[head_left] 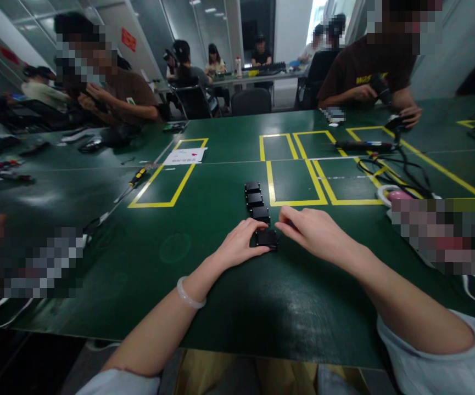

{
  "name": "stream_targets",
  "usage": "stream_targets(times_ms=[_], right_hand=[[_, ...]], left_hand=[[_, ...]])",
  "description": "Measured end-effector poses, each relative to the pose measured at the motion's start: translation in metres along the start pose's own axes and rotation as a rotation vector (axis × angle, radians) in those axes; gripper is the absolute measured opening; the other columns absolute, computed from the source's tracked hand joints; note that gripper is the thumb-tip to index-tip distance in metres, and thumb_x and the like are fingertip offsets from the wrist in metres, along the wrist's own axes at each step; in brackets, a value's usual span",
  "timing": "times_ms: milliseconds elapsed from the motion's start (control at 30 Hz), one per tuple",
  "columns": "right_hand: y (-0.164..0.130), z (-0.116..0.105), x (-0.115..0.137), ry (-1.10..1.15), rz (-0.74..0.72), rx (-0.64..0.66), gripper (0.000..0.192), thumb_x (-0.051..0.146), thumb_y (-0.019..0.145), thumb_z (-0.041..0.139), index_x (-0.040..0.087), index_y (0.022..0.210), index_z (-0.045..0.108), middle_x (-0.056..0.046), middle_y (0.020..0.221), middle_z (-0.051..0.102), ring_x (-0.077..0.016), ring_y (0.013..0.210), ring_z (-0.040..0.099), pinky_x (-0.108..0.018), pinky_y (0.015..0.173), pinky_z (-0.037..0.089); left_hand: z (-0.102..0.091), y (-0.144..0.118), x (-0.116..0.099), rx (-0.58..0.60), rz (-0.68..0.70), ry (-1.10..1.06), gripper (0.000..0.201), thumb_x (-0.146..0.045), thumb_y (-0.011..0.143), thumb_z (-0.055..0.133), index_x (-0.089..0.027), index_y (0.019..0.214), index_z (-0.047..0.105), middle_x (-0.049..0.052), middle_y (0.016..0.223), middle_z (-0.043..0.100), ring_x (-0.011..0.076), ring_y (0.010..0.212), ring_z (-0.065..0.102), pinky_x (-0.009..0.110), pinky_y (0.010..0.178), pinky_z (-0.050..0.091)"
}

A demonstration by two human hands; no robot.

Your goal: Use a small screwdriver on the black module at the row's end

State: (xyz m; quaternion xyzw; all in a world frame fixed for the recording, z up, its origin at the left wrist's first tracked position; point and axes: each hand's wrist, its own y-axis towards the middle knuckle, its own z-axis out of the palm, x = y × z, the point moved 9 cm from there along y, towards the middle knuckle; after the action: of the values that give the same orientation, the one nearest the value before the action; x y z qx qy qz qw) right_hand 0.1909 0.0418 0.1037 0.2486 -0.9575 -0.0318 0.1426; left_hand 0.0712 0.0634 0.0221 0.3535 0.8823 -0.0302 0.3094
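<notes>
My left hand (pixel 241 241) steadies a small black rectangular block (pixel 266 239) on the green table, thumb at its near edge and fingers at its far edge. Just to the right of that block, my right hand (pixel 313 230) is closed in a pinch; whatever its fingertips hold is hidden or too small to name. Beyond my left fingers, more black blocks (pixel 254 199) of the same kind stand in a column leading away from me.
Yellow tape outlines (pixel 299 204) mark the green table (pixel 216 307). A screwdriver (pixel 138 176) and a white paper (pixel 185 156) lie to the left. At right are a black pen-shaped tool (pixel 364 146), cables and a tape roll (pixel 385 195). Co-workers sit across the table.
</notes>
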Motion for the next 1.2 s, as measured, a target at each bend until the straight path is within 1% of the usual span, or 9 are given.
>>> stream_targets(times_ms=[133, 267, 467, 633, 733, 900, 1000, 1100, 1200], right_hand=[[-0.0009, -0.0003, -0.0009, 0.004, -0.006, -0.010, 0.016, 0.031, 0.097, 0.037, 0.020, 0.099, 0.048, -0.002, 0.073, 0.061, -0.0162, 0.061, 0.054, -0.027, 0.056, 0.027], [-0.0035, -0.0025, 0.0025, 0.041, -0.034, -0.029, 0.016, 0.029, 0.095, 0.037, 0.020, 0.105, 0.044, -0.001, 0.076, 0.062, -0.0159, 0.061, 0.054, -0.026, 0.056, 0.028], [-0.0025, -0.0011, 0.0028, -0.026, -0.001, -0.008, 0.019, 0.037, 0.097, 0.037, 0.020, 0.099, 0.047, -0.001, 0.071, 0.060, -0.0173, 0.060, 0.055, -0.027, 0.055, 0.027], [-0.0036, -0.0021, 0.0049, -0.014, -0.026, 0.006, 0.014, 0.028, 0.096, 0.037, 0.020, 0.103, 0.045, -0.001, 0.073, 0.061, -0.0164, 0.061, 0.055, -0.027, 0.056, 0.028], [-0.0052, -0.0046, 0.0063, 0.002, -0.031, -0.006, 0.013, 0.027, 0.095, 0.039, 0.020, 0.104, 0.045, 0.000, 0.074, 0.061, -0.0159, 0.062, 0.055, -0.026, 0.057, 0.028], [-0.0036, -0.0023, 0.0049, -0.027, -0.014, -0.011, 0.020, 0.038, 0.097, 0.039, 0.020, 0.099, 0.047, 0.000, 0.070, 0.059, -0.0169, 0.061, 0.054, -0.027, 0.056, 0.027], [-0.0024, 0.0002, 0.0026, -0.033, -0.011, -0.002, 0.016, 0.033, 0.097, 0.038, 0.020, 0.100, 0.047, 0.000, 0.071, 0.059, -0.0170, 0.061, 0.055, -0.027, 0.056, 0.027], [-0.0033, -0.0012, 0.0028, 0.021, -0.031, -0.011, 0.012, 0.028, 0.095, 0.039, 0.020, 0.103, 0.044, 0.000, 0.074, 0.061, -0.0163, 0.063, 0.056, -0.027, 0.057, 0.028], [-0.0045, -0.0030, 0.0027, 0.052, -0.025, -0.018, 0.013, 0.029, 0.094, 0.041, 0.021, 0.105, 0.042, 0.001, 0.076, 0.061, -0.0165, 0.064, 0.056, -0.027, 0.058, 0.029]], left_hand=[[0.0027, 0.0002, 0.0023, 0.005, -0.001, 0.011, 0.039, -0.041, 0.084, 0.067, -0.024, 0.117, 0.055, 0.006, 0.114, 0.058, 0.0253, 0.107, 0.055, 0.040, 0.091, 0.047], [0.0026, -0.0006, 0.0022, 0.001, 0.005, 0.018, 0.037, -0.040, 0.085, 0.067, -0.023, 0.115, 0.056, 0.006, 0.114, 0.058, 0.0250, 0.108, 0.055, 0.038, 0.090, 0.047], [0.0024, -0.0013, 0.0018, 0.009, -0.006, 0.013, 0.037, -0.039, 0.086, 0.066, -0.024, 0.118, 0.055, 0.006, 0.115, 0.057, 0.0250, 0.109, 0.055, 0.038, 0.091, 0.047], [0.0029, -0.0011, 0.0020, 0.003, 0.004, 0.015, 0.035, -0.038, 0.086, 0.066, -0.023, 0.116, 0.055, 0.007, 0.115, 0.057, 0.0254, 0.110, 0.055, 0.039, 0.091, 0.047], [0.0033, -0.0013, 0.0029, 0.002, 0.001, 0.017, 0.036, -0.039, 0.086, 0.066, -0.023, 0.116, 0.055, 0.007, 0.115, 0.057, 0.0254, 0.110, 0.055, 0.038, 0.091, 0.047], [0.0036, -0.0015, 0.0027, 0.010, -0.006, 0.012, 0.037, -0.041, 0.087, 0.064, -0.023, 0.118, 0.054, 0.007, 0.115, 0.057, 0.0256, 0.110, 0.054, 0.039, 0.092, 0.047], [0.0035, -0.0012, 0.0022, 0.011, -0.004, 0.007, 0.037, -0.041, 0.087, 0.064, -0.023, 0.118, 0.054, 0.007, 0.115, 0.057, 0.0253, 0.110, 0.054, 0.038, 0.092, 0.046], [0.0035, -0.0008, 0.0020, 0.012, -0.002, 0.009, 0.037, -0.041, 0.086, 0.065, -0.023, 0.117, 0.054, 0.007, 0.115, 0.057, 0.0255, 0.110, 0.054, 0.038, 0.092, 0.047], [0.0034, -0.0007, 0.0016, 0.015, -0.003, 0.014, 0.036, -0.041, 0.087, 0.065, -0.022, 0.116, 0.055, 0.007, 0.114, 0.057, 0.0257, 0.109, 0.054, 0.038, 0.092, 0.046]])
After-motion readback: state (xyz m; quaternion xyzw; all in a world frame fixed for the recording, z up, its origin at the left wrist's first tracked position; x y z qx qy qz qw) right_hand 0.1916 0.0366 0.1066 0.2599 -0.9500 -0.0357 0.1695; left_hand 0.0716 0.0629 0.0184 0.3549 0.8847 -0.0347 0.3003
